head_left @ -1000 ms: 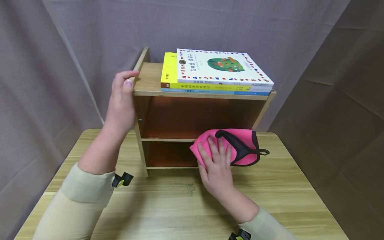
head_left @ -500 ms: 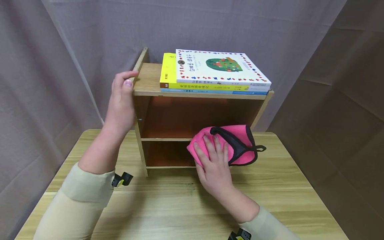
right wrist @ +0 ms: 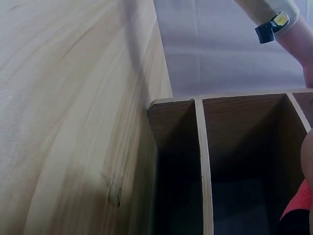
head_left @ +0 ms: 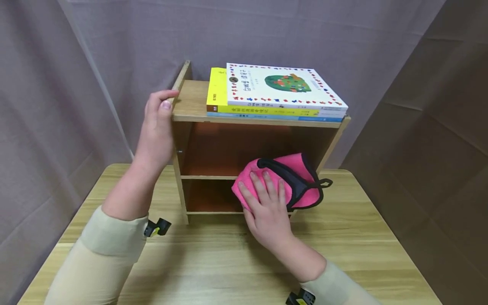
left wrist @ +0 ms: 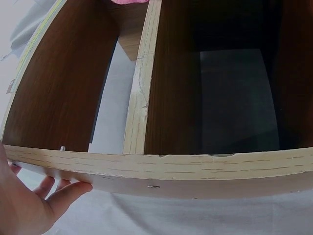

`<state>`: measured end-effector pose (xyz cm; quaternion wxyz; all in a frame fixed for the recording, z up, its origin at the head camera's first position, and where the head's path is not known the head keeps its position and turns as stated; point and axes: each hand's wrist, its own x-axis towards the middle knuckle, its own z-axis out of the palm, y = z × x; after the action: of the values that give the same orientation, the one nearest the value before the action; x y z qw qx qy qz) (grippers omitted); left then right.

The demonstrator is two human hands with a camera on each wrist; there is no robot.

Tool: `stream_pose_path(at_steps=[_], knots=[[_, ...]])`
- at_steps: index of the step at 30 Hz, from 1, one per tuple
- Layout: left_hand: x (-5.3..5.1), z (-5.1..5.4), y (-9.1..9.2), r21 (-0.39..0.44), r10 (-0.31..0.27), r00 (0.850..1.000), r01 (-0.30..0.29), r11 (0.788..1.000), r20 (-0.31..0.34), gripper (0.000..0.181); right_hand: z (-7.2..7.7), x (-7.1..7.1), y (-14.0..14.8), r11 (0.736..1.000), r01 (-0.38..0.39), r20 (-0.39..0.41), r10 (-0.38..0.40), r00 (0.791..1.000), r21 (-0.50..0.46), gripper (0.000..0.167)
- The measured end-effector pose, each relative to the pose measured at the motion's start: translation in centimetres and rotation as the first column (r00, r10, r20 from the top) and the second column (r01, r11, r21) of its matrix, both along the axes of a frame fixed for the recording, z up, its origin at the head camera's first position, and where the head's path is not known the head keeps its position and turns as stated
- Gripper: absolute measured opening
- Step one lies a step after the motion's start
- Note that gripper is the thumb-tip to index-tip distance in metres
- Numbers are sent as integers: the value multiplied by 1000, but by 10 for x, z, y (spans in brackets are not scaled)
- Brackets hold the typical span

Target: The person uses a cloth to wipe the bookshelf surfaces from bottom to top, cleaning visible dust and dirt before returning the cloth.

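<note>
A small wooden bookshelf [head_left: 263,121] stands on the table. My left hand [head_left: 155,131] grips the upper part of its left side panel [head_left: 183,78]; in the left wrist view that hand [left wrist: 29,203] is at the panel's outer face. My right hand [head_left: 268,212] lies with fairly straight fingers on a pink cloth [head_left: 301,163] with black trim and a hanging loop. It presses the cloth at the front edge of the middle shelf [head_left: 207,177], towards the right side. The right wrist view shows only a corner of the cloth [right wrist: 299,200]. My right palm is hidden.
Several books lie stacked on the bookshelf's top, a white picture book [head_left: 286,84] uppermost and a yellow book [head_left: 216,91] below. The wooden table [head_left: 213,262] extends in front. A grey curtain [head_left: 126,51] hangs behind, with a brown one [head_left: 427,127] at right.
My right hand and the pink cloth have moved left along the shelf edge, and the cloth's right end has tilted and folded. My left hand keeps its grip on the side panel.
</note>
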<state>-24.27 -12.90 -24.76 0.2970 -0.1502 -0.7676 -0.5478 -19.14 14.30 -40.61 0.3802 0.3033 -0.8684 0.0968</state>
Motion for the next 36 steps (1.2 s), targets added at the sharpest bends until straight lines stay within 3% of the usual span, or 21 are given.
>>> stream_pose_path(at_steps=[7, 15, 24, 36], knots=[[2, -1, 0, -6, 2, 1000, -2, 1000, -11, 46, 0, 0, -7, 1000, -7, 11, 6, 1000, 26, 50], [4, -2, -1, -9, 8, 1000, -8, 1000, 27, 45, 1, 1, -17, 998, -1, 42, -2, 999, 67, 52], [3, 1, -1, -5, -2, 999, 2, 1000, 32, 46, 12, 0, -30, 994, -2, 34, -2, 999, 110, 58], [2, 1, 0, -8, -11, 1000, 12, 1000, 14, 45, 16, 0, -47, 983, 25, 22, -29, 999, 180, 60]])
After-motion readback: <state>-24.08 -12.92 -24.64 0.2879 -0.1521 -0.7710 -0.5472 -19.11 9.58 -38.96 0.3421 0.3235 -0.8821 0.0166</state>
